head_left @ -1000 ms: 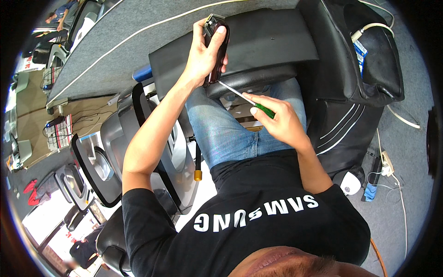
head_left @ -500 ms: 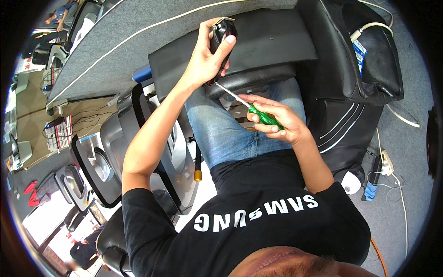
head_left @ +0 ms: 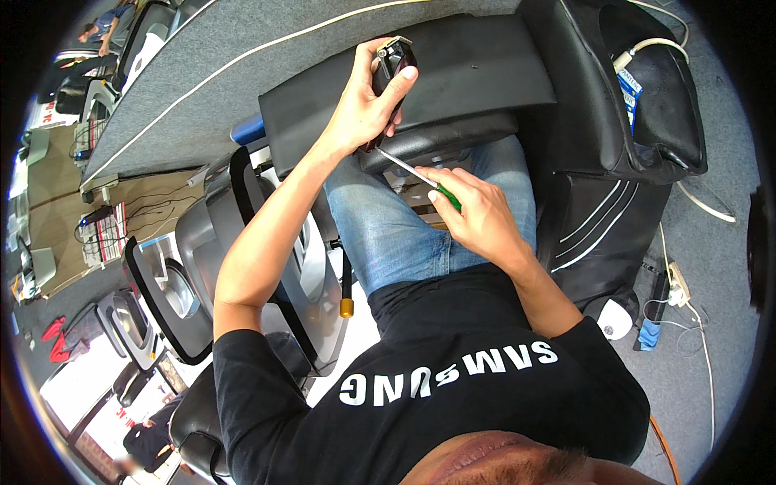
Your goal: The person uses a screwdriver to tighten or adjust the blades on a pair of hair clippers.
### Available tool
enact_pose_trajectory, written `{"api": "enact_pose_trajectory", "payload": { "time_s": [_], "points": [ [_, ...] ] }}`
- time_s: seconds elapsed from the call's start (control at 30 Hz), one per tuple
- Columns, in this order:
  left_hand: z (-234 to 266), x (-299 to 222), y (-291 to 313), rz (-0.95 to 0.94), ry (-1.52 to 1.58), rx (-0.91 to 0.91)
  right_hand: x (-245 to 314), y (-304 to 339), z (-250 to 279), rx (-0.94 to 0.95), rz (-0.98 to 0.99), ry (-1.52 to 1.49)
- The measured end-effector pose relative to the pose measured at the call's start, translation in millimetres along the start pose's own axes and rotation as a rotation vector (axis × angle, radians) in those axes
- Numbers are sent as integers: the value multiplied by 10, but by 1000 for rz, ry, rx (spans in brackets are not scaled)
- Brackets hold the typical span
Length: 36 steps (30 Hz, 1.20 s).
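A dark hair clipper (head_left: pixel 391 74) is gripped in my left hand (head_left: pixel 361 113), with its metal blade end pointing away from me and my thumb along its body. In my right hand (head_left: pixel 478 212) is a screwdriver (head_left: pixel 411 168) with a green handle, mostly covered by my palm and fingers. Its metal shaft runs up and left, and the tip meets the clipper's near end. Whether the tip sits in a screw is too small to tell. Both hands are above my lap, in front of a black padded surface (head_left: pixel 477 69).
To the right stands a black padded seat (head_left: pixel 574 89) holding a blue packet (head_left: pixel 630 97) and a pale cable. A white cap (head_left: pixel 614 320) and a power strip (head_left: pixel 677 287) lie on the grey carpet. Black chairs (head_left: pixel 218 218) and a magazine stack (head_left: pixel 107 234) are at left.
My right hand has turned over on the green handle, so its back now faces up and hides most of it. The clipper has shifted very slightly toward me.
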<state>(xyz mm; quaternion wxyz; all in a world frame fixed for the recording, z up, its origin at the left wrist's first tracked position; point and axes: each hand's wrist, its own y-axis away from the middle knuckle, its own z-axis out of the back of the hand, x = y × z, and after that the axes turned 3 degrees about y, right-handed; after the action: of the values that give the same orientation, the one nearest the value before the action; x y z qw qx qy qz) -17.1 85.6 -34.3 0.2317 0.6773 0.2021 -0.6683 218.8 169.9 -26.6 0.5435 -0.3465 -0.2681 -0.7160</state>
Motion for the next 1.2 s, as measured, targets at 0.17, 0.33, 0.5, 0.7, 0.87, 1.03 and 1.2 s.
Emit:
{"api": "enact_pose_trajectory", "payload": {
  "time_s": [0.17, 0.33, 0.5, 0.7, 0.87, 1.03, 1.2],
  "points": [
    [51, -75, -38, 89, 62, -84, -109, -61, 101, 244, -365, -696],
    [214, -139, -95, 94, 290, -160, -61, -84, 295, 241, -355, -823],
    [284, -132, -105, 88, 349, -159, -29, -91, 308, 184, -292, -748],
    [247, -146, -94, 103, 336, -164, 20, -97, 329, 200, -332, -780],
    [217, -157, -79, 102, 313, -165, 14, -109, 321, 212, -325, -775],
    [200, -134, -89, 107, 317, -164, -20, -102, 286, 209, -317, -754],
    [188, -94, -89, 78, 263, -136, -20, -106, 273, 227, -280, -671]
  ]
}}
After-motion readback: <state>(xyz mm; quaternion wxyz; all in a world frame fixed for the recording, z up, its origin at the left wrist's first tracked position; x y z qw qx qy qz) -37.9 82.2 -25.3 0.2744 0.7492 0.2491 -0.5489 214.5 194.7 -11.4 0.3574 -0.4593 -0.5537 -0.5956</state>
